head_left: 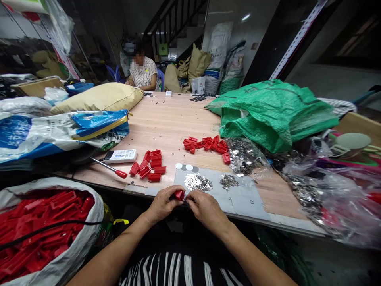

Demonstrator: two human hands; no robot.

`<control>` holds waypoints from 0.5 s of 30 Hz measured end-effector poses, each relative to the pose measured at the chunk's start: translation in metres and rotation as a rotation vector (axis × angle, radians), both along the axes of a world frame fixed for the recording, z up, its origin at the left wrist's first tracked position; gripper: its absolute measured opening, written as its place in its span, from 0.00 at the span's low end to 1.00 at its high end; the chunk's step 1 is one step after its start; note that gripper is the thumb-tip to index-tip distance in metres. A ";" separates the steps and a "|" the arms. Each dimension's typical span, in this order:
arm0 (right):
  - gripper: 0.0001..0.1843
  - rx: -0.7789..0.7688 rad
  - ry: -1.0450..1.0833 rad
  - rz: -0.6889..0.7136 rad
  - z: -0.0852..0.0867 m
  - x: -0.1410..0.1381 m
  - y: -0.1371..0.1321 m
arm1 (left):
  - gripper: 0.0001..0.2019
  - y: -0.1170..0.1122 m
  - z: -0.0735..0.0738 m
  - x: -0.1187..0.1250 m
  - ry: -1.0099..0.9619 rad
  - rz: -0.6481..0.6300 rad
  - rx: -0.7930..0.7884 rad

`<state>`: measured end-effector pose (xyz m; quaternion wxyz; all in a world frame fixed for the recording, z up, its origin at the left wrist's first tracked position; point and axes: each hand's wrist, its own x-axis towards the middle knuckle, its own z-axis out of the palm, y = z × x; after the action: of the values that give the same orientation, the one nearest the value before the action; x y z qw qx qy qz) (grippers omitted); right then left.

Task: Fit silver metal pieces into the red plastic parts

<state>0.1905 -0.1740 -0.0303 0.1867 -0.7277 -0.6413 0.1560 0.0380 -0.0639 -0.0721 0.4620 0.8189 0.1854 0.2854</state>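
Observation:
My left hand [164,203] is closed around a small red plastic part [179,195] at the table's near edge. Against it, my right hand [205,208] has thumb and forefinger pinched together; whatever sits between those fingertips is too small to name. Just beyond my hands, a heap of shiny flat metal pieces [198,182] and a smaller heap of metal bits [228,181] lie on a grey mat [247,196]. Several red plastic parts [155,161] are grouped to the left, and more red parts [208,144] lie farther back.
An open sack of red parts [98,206] stands at lower left. A white box-shaped device [120,155] and a red-tipped rod [108,167] lie nearby. Green sack [268,111] and clear bags of metal pieces [245,157] crowd the right. Across the wooden table [166,123] sits another person [144,73].

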 end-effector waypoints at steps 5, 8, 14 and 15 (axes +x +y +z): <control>0.08 0.000 -0.014 0.023 -0.003 -0.002 0.003 | 0.16 -0.002 0.003 0.000 -0.016 -0.016 -0.036; 0.09 -0.022 -0.025 0.034 -0.002 -0.004 0.005 | 0.17 -0.002 0.002 0.000 -0.041 0.000 -0.077; 0.10 -0.037 -0.070 0.021 0.000 -0.009 0.009 | 0.20 -0.004 -0.001 0.004 -0.052 0.042 -0.109; 0.10 -0.037 -0.070 0.018 0.000 -0.010 0.009 | 0.21 -0.005 -0.001 0.004 -0.053 0.049 -0.109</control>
<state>0.1808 -0.1653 -0.0303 0.1493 -0.7304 -0.6508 0.1439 0.0422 -0.0687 -0.0728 0.5034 0.7800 0.2085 0.3076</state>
